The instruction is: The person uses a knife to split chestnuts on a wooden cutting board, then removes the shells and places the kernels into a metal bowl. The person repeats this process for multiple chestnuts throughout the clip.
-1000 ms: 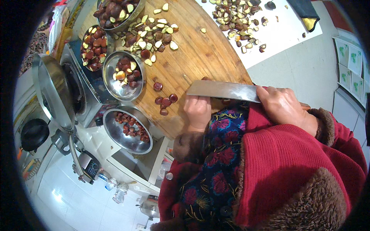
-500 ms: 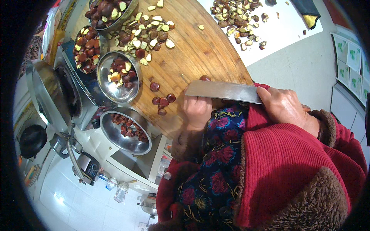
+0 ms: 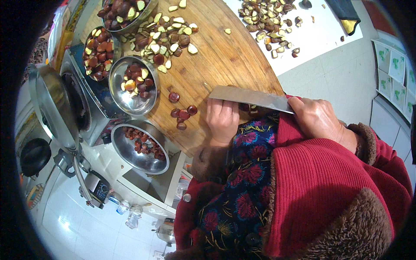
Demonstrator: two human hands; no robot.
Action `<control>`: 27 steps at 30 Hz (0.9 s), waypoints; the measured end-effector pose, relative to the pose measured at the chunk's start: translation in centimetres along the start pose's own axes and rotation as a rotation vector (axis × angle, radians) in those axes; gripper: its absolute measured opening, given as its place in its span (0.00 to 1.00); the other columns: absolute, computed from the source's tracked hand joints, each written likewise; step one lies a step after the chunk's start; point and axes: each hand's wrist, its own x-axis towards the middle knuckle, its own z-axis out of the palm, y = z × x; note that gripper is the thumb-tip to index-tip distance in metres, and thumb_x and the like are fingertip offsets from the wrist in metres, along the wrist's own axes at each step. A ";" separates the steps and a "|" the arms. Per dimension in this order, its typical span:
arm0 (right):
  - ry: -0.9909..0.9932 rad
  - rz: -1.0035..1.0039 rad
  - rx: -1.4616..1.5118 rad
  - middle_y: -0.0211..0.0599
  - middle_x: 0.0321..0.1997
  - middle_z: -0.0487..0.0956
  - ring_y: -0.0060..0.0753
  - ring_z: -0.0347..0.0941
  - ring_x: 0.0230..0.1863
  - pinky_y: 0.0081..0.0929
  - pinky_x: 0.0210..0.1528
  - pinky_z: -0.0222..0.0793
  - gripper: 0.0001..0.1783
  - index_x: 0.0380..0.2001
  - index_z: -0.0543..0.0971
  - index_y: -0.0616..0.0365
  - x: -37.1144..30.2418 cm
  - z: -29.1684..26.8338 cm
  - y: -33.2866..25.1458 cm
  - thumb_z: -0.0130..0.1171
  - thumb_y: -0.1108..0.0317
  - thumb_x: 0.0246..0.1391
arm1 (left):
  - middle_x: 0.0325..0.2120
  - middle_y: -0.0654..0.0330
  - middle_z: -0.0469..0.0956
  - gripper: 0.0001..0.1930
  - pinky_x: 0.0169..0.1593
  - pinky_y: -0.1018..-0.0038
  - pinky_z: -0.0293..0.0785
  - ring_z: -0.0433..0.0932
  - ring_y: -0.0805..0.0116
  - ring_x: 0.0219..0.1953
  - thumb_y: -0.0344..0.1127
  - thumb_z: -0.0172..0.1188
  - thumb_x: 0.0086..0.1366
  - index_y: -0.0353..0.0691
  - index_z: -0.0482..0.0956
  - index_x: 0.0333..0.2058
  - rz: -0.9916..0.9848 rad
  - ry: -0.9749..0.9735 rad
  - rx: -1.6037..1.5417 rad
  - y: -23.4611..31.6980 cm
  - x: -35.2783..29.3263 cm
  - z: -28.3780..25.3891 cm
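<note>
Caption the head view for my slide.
Right hand gripping a cleaver near the left hand, chestnuts on a wooden board.

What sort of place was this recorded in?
Looks like a kitchen, probably a home one: a wooden cutting board with a cleaver held over it, and a long-handled steel pan off to the left.

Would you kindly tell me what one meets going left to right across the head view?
Black pan, lowest steel bowl, loose brown chestnuts, left hand, right hand gripping the cleaver, green-printed white panels.
</note>
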 end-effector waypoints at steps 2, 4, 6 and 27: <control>-0.005 0.003 0.002 0.49 0.22 0.77 0.54 0.80 0.25 0.46 0.26 0.77 0.06 0.34 0.69 0.62 -0.1 -0.1 0.0 0.52 0.71 0.53 | 0.42 0.48 0.77 0.11 0.50 0.56 0.74 0.76 0.44 0.45 0.25 0.64 0.55 0.33 0.81 0.39 0.008 -0.013 0.000 0.1 0.0 -0.1; -0.008 -0.002 0.010 0.49 0.22 0.78 0.54 0.80 0.26 0.46 0.26 0.77 0.07 0.34 0.69 0.62 -0.1 -0.2 -0.1 0.52 0.71 0.53 | 0.42 0.48 0.77 0.11 0.50 0.56 0.75 0.76 0.44 0.45 0.25 0.63 0.56 0.33 0.81 0.39 0.021 -0.036 0.018 -0.1 -0.2 -0.2; -0.005 -0.007 0.018 0.50 0.23 0.78 0.54 0.80 0.26 0.46 0.26 0.77 0.07 0.35 0.69 0.62 -0.1 -0.4 -0.2 0.52 0.71 0.53 | 0.42 0.48 0.77 0.11 0.50 0.57 0.75 0.76 0.43 0.46 0.25 0.62 0.56 0.33 0.81 0.40 0.047 -0.083 0.037 -0.4 -0.4 -0.3; -0.202 0.128 -0.063 0.52 0.24 0.80 0.56 0.81 0.29 0.47 0.33 0.78 0.07 0.33 0.75 0.63 1.9 -2.9 -1.4 0.55 0.71 0.51 | 0.37 0.54 0.78 0.12 0.43 0.62 0.76 0.77 0.50 0.39 0.23 0.61 0.50 0.36 0.82 0.35 0.023 -0.112 0.063 1.1 1.6 -1.6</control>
